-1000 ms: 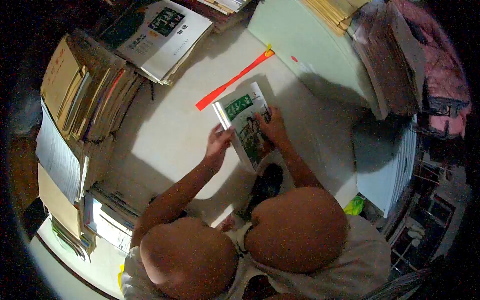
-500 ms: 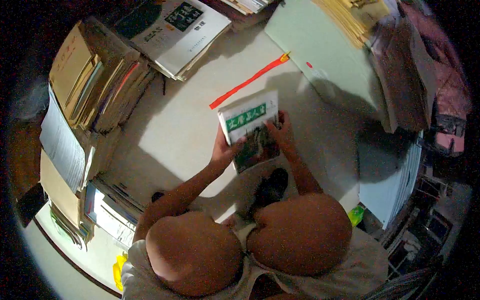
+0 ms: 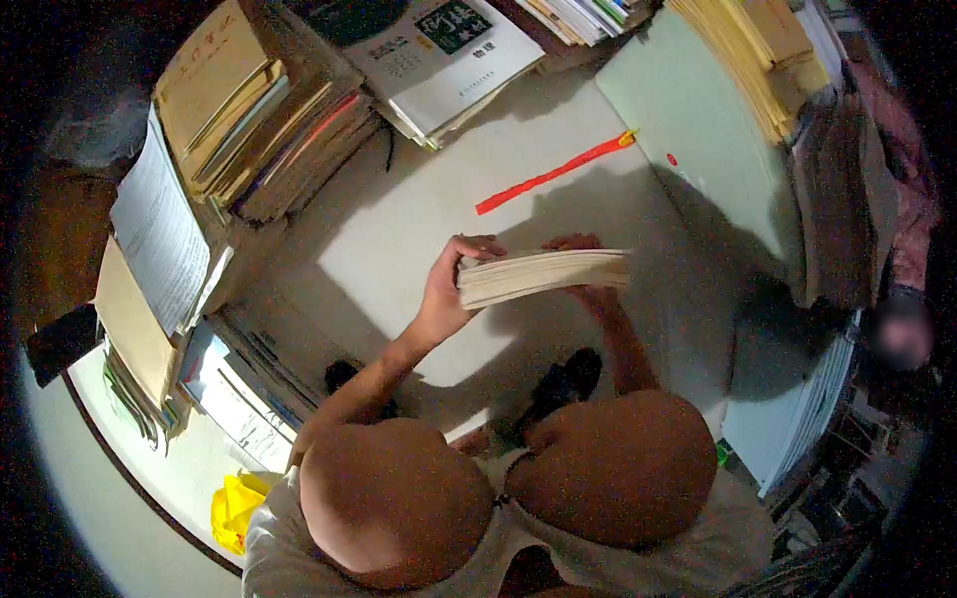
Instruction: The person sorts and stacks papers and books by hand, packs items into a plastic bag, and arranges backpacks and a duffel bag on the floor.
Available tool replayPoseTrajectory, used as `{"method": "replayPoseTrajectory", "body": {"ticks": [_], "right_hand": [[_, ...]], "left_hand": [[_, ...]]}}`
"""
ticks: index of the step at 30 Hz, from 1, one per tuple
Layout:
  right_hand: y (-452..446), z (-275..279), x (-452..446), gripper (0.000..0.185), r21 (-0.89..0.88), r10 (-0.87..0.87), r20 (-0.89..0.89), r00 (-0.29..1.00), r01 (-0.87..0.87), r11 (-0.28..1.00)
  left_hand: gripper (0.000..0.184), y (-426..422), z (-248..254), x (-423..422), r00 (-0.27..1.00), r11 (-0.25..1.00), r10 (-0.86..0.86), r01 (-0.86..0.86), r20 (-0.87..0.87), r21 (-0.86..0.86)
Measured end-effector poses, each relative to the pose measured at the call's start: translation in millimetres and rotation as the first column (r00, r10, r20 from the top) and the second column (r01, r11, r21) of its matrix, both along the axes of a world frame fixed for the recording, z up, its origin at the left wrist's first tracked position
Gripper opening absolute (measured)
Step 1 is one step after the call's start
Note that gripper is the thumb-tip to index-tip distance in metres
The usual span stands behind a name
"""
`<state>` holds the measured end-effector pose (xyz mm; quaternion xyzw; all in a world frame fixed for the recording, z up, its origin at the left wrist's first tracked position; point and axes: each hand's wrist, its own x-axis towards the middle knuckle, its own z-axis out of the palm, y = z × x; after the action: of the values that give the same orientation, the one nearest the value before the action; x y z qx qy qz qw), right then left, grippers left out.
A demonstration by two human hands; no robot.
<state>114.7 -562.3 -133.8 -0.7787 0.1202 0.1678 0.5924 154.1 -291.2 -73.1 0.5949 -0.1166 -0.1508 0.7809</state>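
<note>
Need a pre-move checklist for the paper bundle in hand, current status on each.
1. Left hand on the paper bundle: ok, gripping its left end.
2. Right hand on it: ok, fingers show above and below near the right end; the rest is hidden.
3. Cover readable: not ok, page edges face the camera.
4. One volume or several: cannot tell.
5. Red strip clear of the hands: ok, lying apart on the floor beyond them.
6. White-covered stack stable: cannot tell.

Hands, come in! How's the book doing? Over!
Left hand and right hand holding book. Book edge-on to camera. Red strip apart, not in the way.
</note>
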Motion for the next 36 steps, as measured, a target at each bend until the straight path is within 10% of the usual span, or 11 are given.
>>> {"method": "replayPoseTrajectory", "body": {"ticks": [7, 9, 14, 17, 21, 26, 28, 32, 36], "right_hand": [[10.9, -0.2, 3.8, 0.056, -0.014, 0.038, 0.042, 0.998, -0.037, 0.999], [10.9, -4.4, 8.9, 0.056, -0.022, 0.047, 0.079, 0.996, -0.045, 0.999], [9.5, 21.9, 41.5, 0.057, 0.009, -0.025, 0.261, 0.965, 0.023, 1.000], [30.1, 128.0, 109.2, 0.048, 0.128, -0.093, -0.051, 0.994, 0.099, 0.987], [54.2, 152.2, 219.1, 0.047, 0.023, 0.032, 0.477, 0.878, -0.048, 0.999], [80.4, 148.5, 337.0, 0.059, -0.301, 0.343, 0.638, 0.689, -0.187, 0.935], [93.1, 170.1, 357.3, 0.062, -0.396, 0.317, 0.357, 0.878, -0.165, 0.903], [94.4, 79.8, 416.2, 0.066, -0.658, 0.501, 0.427, 0.753, -0.121, 0.743], [94.7, 75.2, 438.4, 0.064, -0.741, 0.576, 0.380, 0.724, -0.134, 0.658]], "left_hand": [[0.043, 5.5, -25.0, 3.6, 0.986, 0.952, -0.102, 0.057, 0.135, 0.301], [0.040, 0.7, -36.0, 2.1, 0.968, 0.998, -0.065, 0.057, -0.241, -0.039], [0.050, -2.7, 21.3, 30.5, 0.983, 0.956, 0.098, -0.136, 0.156, 0.260], [0.056, -6.6, 79.4, 80.6, 0.928, 0.926, 0.302, -0.340, 0.217, 0.163], [0.042, 0.4, 83.5, 158.5, 0.903, 0.902, 0.429, -0.427, 0.014, -0.067], [0.037, 28.8, 39.2, 244.5, 0.860, 0.787, 0.495, -0.505, 0.127, 0.354], [0.038, 19.9, 62.5, 245.7, 0.743, 0.640, 0.603, -0.669, 0.292, 0.378], [0.054, 10.4, 37.7, 224.4, 0.661, 0.650, 0.573, -0.727, 0.485, 0.223], [0.062, 7.1, 58.0, 163.6, 0.766, 0.605, 0.355, -0.625, 0.535, 0.493]]}}
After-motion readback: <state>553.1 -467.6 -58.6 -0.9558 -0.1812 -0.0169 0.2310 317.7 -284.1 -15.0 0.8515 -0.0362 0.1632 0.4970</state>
